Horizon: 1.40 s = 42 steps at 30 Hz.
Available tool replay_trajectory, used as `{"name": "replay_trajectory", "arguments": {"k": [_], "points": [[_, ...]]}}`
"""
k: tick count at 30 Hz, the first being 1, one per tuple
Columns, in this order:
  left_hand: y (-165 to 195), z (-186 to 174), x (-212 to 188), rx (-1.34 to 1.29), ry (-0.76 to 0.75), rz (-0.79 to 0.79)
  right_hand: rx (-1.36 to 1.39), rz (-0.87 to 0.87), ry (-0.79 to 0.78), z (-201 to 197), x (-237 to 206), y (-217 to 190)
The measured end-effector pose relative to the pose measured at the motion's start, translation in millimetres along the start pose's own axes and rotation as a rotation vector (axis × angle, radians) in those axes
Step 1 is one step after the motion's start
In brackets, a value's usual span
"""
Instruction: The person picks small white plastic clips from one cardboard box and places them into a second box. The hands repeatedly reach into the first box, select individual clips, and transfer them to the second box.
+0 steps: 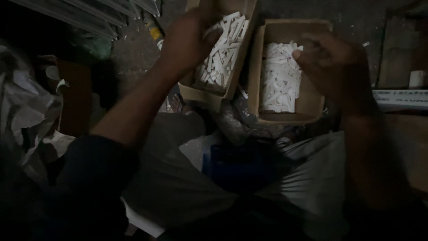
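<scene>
Cardboard boxes (256, 67) w/ thin white plastic strips (278, 85); both hands (187, 40) over them.

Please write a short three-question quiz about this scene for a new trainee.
1. True or false: both cardboard boxes hold small white pieces.
2. Which hand is over the left box? A) left hand B) right hand
3. Fill in: the heap in the right box looks ____ than the jumble in the left box.

Key
1. True: white pieces fill the right box, and more fill the left one.
2. A. The right hand is at the right box, fingers curled; what it holds is too dim to tell.
3. Tidier.
</scene>
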<state>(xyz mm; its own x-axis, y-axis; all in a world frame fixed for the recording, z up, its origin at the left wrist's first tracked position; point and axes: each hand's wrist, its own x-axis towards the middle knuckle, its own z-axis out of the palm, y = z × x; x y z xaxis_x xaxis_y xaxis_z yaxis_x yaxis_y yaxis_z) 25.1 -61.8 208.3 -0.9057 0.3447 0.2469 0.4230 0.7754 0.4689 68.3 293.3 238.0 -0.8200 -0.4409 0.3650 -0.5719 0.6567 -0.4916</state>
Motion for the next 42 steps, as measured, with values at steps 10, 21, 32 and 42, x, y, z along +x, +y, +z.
{"name": "replay_trajectory", "arguments": {"k": [10,21,32,42], "points": [[-79,117,39,0.651,-0.409,-0.11,0.089,0.117,-0.062,-1,9,8],[-77,194,23,0.504,-0.325,-0.441,0.095,0.167,-0.145,1,14,15],[-38,61,77,0.48,-0.6,-0.2,0.187,0.104,-0.106,0,5,14],[90,-54,25,-1.002,-0.581,-0.32,1.173,0.384,-0.005,9,22,-24]]}}
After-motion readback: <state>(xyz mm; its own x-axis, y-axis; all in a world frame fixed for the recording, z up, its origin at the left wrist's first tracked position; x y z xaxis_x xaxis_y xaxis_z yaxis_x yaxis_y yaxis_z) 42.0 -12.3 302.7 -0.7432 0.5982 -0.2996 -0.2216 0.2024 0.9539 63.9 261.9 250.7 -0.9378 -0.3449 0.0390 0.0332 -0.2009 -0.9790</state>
